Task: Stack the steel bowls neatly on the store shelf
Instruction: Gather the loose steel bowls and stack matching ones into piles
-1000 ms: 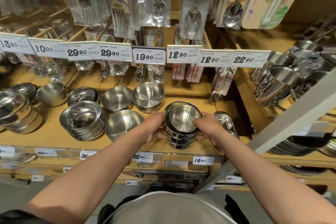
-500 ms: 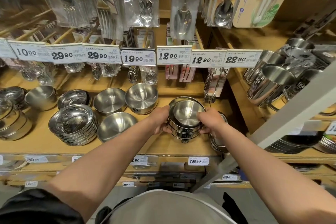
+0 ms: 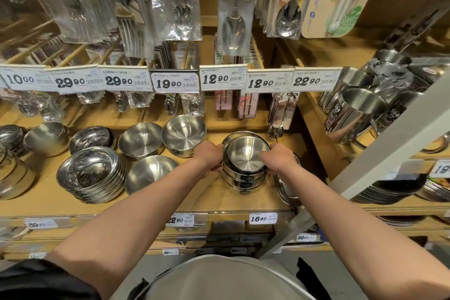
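Here, both hands, left hand (image 3: 209, 156) and right hand (image 3: 277, 159), curl their fingers around a stack of steel bowls (image 3: 244, 168) on the wooden shelf (image 3: 219, 198), right of a lone bowl (image 3: 183, 134).

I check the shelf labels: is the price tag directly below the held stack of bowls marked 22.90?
No, the tag below the stack of bowls reads 16.90.

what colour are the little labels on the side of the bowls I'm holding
Black with pale lettering, on the stack of bowls; clearest in the head view.
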Tool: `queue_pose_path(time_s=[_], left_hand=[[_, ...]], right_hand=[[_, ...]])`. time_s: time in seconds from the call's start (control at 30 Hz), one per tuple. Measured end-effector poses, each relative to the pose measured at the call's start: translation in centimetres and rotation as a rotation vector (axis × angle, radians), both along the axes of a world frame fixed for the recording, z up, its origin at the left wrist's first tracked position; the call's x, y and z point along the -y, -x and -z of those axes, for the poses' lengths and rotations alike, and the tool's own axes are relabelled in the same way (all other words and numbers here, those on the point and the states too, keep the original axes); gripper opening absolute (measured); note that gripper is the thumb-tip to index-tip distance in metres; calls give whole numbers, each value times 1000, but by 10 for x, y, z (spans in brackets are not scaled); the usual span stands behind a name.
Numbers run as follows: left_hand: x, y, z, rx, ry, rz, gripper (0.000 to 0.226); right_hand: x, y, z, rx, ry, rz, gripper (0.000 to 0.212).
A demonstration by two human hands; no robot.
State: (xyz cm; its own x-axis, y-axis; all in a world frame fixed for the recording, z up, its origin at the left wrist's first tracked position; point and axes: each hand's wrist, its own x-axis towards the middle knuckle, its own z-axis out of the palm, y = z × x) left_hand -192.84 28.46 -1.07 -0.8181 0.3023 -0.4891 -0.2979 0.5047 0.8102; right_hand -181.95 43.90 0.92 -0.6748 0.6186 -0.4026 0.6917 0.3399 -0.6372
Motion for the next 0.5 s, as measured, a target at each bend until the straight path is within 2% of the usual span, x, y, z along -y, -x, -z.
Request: queue_pose_path(time_s=[0.13, 0.37, 0.5], left_hand=[[0, -1, 1, -23, 6, -16, 31], [0, 0, -3, -37, 31, -8, 31], [-1, 1, -3, -39, 38, -11, 30]], right_hand=[[1, 1, -3, 27, -71, -20, 32], [3, -1, -5, 14, -57, 1, 37], [3, -1, -4, -1, -69, 20, 29]])
